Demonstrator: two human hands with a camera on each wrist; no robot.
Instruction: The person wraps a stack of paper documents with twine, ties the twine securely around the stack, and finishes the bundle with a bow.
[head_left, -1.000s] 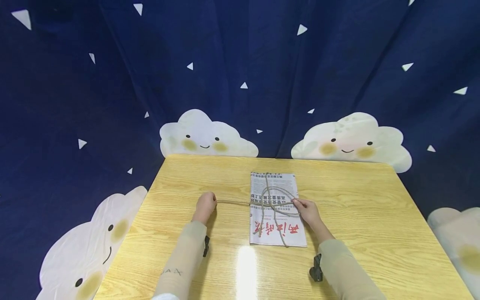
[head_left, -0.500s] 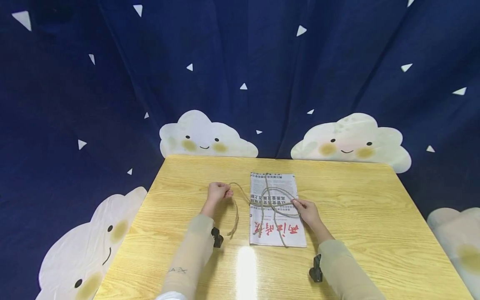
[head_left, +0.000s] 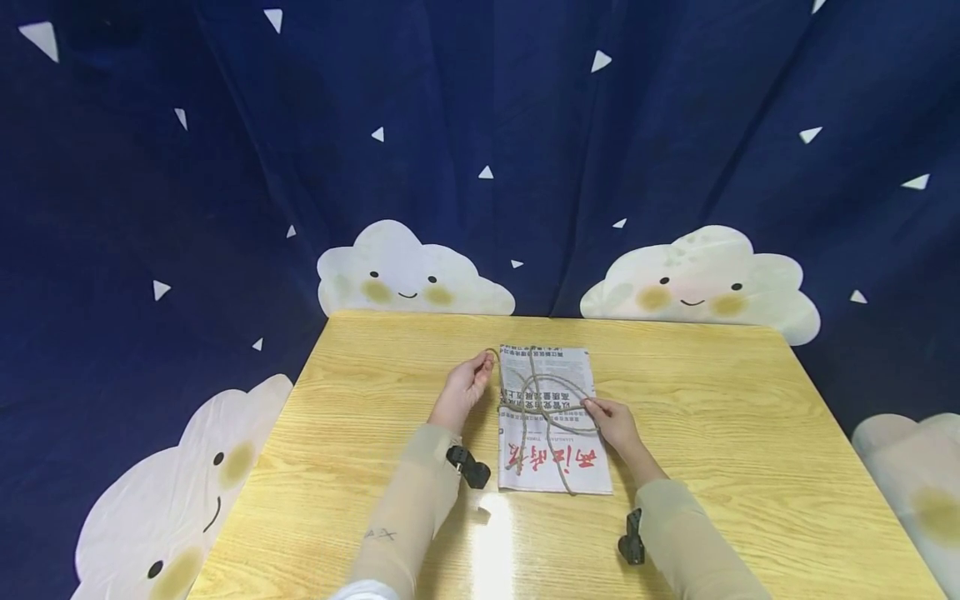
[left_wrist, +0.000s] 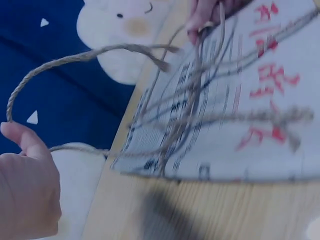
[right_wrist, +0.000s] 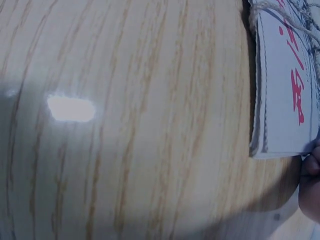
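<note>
A folded newspaper (head_left: 540, 478) with red lettering lies on the wooden table, cords crossing its top. My left hand (head_left: 467, 388) has the free length of twine (left_wrist: 75, 58) between thumb and fingers, just off the paper's left edge. In the left wrist view, that twine arches up from the thumb (left_wrist: 22, 137) and its frayed end hangs over the newspaper. My right hand (head_left: 615, 419) pinches a loop of the twine at the newspaper's right edge. Only part of this hand (right_wrist: 311, 187) shows in the right wrist view, beside the paper's corner.
The light wooden table (head_left: 750, 433) extends to both sides of the newspaper. Behind it hangs a dark blue curtain (head_left: 480, 100) printed with white clouds and triangles. Small black cameras sit on both sleeves.
My left hand has moved right and away from me, toward the newspaper, bringing the twine along. The twine, straight and taut a second ago, now curves loosely. My right hand stays in place.
</note>
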